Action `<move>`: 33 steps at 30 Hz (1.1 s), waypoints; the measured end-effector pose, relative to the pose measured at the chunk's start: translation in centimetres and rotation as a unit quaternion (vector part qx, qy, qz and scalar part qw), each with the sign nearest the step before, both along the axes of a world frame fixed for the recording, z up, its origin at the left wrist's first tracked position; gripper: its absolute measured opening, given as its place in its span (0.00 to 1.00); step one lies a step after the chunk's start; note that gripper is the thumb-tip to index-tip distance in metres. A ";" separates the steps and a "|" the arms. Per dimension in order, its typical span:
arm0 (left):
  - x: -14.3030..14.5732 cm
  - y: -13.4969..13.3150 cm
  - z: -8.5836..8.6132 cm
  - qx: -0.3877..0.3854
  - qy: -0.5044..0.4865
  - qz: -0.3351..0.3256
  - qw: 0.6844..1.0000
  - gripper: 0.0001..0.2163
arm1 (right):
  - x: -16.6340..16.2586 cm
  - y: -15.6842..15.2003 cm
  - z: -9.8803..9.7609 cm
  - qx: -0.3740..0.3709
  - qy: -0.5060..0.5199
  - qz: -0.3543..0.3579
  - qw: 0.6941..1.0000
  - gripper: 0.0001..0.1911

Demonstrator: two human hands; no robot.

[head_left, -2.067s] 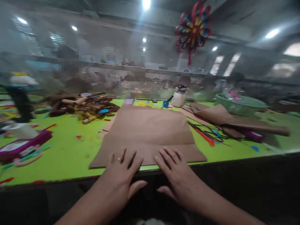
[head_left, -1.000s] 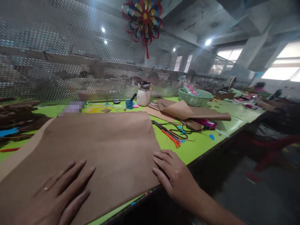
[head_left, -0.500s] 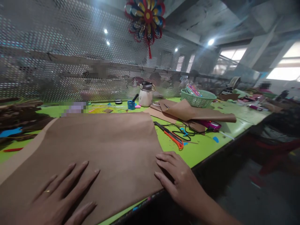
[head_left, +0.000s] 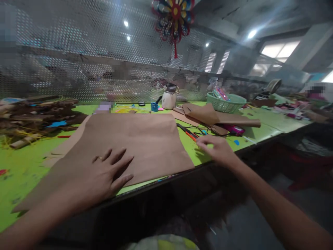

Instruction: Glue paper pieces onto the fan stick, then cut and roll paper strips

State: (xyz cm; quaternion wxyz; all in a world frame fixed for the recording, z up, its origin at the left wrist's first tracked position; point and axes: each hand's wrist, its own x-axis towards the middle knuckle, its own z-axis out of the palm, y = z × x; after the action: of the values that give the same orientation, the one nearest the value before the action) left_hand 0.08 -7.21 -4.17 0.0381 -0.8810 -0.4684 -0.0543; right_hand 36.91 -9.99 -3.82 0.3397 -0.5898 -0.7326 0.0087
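A large brown sheet (head_left: 145, 139), like paper or thin leather, lies over the front of the green table. My left hand (head_left: 106, 172) rests on it with fingers spread, holding nothing. Right of the sheet, the fingers of my right hand (head_left: 218, 149) are closed at the handle end of an orange and black utility knife (head_left: 191, 134). The blade end points away to the left and seems to lie on the table. Part of the handle is hidden under my fingers. A black cord (head_left: 199, 129) runs close beside the knife.
Folded brown sheets (head_left: 203, 114), a pink device (head_left: 235, 130) and a green basket (head_left: 226, 103) are at the right. A white jug (head_left: 169, 100) and blue pot (head_left: 154, 107) stand at the back. Brown scraps (head_left: 39, 116) pile up at left. The table edge (head_left: 161, 177) is nearest me.
My right hand has left the sheet's right edge and moved to the utility knife, closing at its handle. My left hand stays spread on the sheet. The view has shifted.
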 end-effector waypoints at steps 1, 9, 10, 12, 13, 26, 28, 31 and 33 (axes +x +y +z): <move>0.5 0.1 0.5 -0.007 0.015 -0.027 0.999 0.24 | 0.7 1.3 0.8 -0.001 -0.039 -0.032 0.999 0.10; 6.7 0.6 1.4 0.037 0.001 -0.042 0.998 0.19 | 0.4 7.8 1.0 -0.181 -0.260 -0.143 0.938 0.19; 7.0 0.7 1.1 0.044 -0.015 -0.038 0.998 0.18 | 0.2 7.9 0.8 -0.178 -0.263 -0.139 0.938 0.17; 7.3 1.0 0.4 0.043 -0.041 -0.047 0.997 0.18 | -0.1 7.8 0.4 -0.164 -0.271 -0.133 0.939 0.14; 7.2 1.1 0.1 0.041 -0.051 -0.055 0.996 0.18 | -0.2 7.7 0.3 -0.155 -0.275 -0.133 0.940 0.13; 6.3 0.6 -1.2 0.034 -0.068 -0.094 0.993 0.22 | 4.5 7.2 -2.5 0.023 -0.167 -0.133 0.977 0.23; 6.3 0.4 -1.1 0.040 -0.073 -0.098 0.992 0.21 | 5.2 6.5 -2.1 0.032 -0.157 -0.079 0.984 0.21; 6.4 0.4 -0.8 0.044 -0.088 -0.097 0.990 0.21 | 5.2 5.4 -1.7 -0.013 -0.171 0.022 0.985 0.19; 6.4 0.4 -0.7 0.044 -0.095 -0.095 0.990 0.22 | 5.0 5.2 -1.7 -0.044 -0.186 0.054 0.980 0.19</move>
State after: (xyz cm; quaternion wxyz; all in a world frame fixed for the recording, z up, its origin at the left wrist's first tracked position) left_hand 6.49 -6.77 -4.90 0.0269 -0.9100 -0.3810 -0.1612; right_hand 41.91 -4.76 -5.54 0.1702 -0.5547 -0.8128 -0.0510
